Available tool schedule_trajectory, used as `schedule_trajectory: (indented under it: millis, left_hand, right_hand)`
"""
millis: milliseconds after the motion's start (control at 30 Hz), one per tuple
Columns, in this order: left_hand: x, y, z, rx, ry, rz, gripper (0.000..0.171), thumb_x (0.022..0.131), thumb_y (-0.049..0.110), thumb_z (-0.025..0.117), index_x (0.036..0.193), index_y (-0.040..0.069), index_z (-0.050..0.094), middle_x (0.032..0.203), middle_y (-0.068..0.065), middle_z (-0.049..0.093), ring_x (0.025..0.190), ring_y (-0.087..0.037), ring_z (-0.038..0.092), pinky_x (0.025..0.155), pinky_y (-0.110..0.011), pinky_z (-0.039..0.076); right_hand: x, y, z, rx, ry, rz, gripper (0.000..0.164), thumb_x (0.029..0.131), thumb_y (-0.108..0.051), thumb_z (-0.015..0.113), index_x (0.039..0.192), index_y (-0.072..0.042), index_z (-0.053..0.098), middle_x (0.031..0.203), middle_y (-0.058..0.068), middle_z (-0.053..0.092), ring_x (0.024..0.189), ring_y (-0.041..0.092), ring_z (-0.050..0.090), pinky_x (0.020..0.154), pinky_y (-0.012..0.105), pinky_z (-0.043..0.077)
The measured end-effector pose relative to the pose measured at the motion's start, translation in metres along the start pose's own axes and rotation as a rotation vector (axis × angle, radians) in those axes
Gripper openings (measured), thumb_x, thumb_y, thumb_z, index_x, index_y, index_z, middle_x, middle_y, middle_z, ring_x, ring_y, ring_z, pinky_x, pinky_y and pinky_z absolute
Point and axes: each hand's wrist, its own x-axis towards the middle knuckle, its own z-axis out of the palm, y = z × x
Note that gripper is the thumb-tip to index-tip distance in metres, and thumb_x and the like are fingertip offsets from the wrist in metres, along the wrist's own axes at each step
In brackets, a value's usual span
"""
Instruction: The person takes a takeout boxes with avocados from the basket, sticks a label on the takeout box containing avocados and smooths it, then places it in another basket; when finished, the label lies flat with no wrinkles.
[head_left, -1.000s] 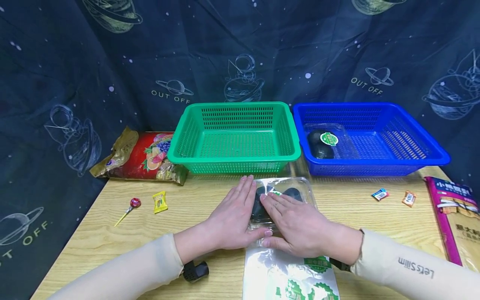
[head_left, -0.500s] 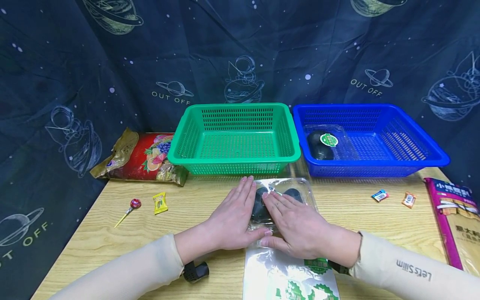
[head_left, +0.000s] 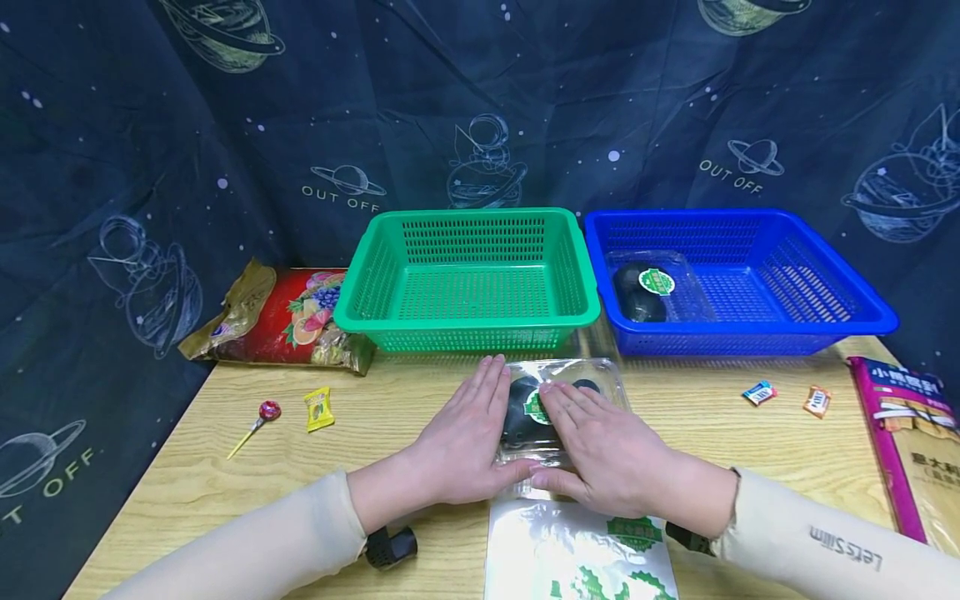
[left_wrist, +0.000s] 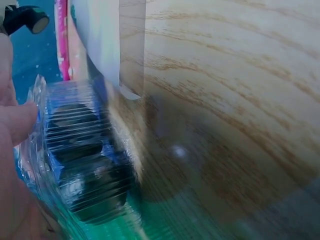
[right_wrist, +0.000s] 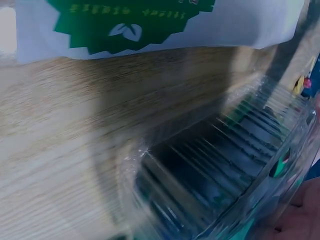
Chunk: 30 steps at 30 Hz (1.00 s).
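Note:
A clear plastic clamshell box with dark round fruits and a green sticker on its lid lies on the wooden table, in front of the green basket. My left hand lies flat with straight fingers against the box's left side. My right hand presses flat on the lid. Both wrist views show the ribbed box up close. A white sheet of green stickers lies just below the hands.
The blue basket at the right holds another stickered clamshell. A red snack bag, a lollipop and a yellow candy lie at the left. Two wrapped candies and a purple bag lie at the right.
My right hand has slid a little to the right across the lid, uncovering the green sticker. The left hand has stayed in place.

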Motion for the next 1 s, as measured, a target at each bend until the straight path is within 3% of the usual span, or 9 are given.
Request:
schedule_trajectory:
  millis: [300, 633, 800, 1000]
  left_hand:
    - [0.002, 0.002, 0.002, -0.027, 0.013, -0.010, 0.110, 0.085, 0.074, 0.041, 0.148, -0.010, 0.010, 0.155, -0.027, 0.004, 0.145, -0.035, 0.000, 0.116, -0.042, 0.011]
    - [-0.001, 0.001, 0.000, -0.041, 0.006, -0.015, 0.111, 0.084, 0.074, 0.042, 0.148, -0.010, 0.008, 0.156, -0.026, 0.001, 0.145, -0.033, -0.002, 0.116, -0.041, 0.010]
    - [0.000, 0.001, 0.001, -0.039, 0.013, -0.004, 0.111, 0.084, 0.074, 0.043, 0.148, -0.010, 0.009, 0.156, -0.026, 0.002, 0.144, -0.032, -0.005, 0.116, -0.040, 0.009]
    - [0.000, 0.000, 0.002, -0.039, 0.018, 0.013, 0.111, 0.085, 0.075, 0.039, 0.148, -0.011, 0.009, 0.155, -0.027, 0.002, 0.144, -0.033, -0.004, 0.116, -0.040, 0.009]
  right_hand:
    - [-0.017, 0.008, -0.001, 0.006, 0.026, 0.003, 0.087, 0.093, -0.060, 0.043, 0.142, 0.011, 0.032, 0.146, 0.025, 0.037, 0.138, 0.036, 0.030, 0.111, 0.047, 0.027]
    - [-0.032, 0.006, -0.004, 0.027, 0.019, -0.080, 0.085, 0.092, -0.060, 0.045, 0.144, 0.006, 0.033, 0.148, 0.021, 0.035, 0.138, 0.032, 0.031, 0.109, 0.044, 0.032]
    - [-0.032, 0.005, -0.003, 0.047, 0.074, -0.149, 0.084, 0.091, -0.058, 0.050, 0.142, 0.007, 0.037, 0.145, 0.021, 0.041, 0.136, 0.032, 0.036, 0.107, 0.043, 0.035]
    - [-0.027, 0.003, -0.002, 0.077, 0.089, -0.210, 0.083, 0.092, -0.060, 0.044, 0.143, 0.005, 0.037, 0.145, 0.019, 0.041, 0.136, 0.029, 0.037, 0.106, 0.040, 0.036]
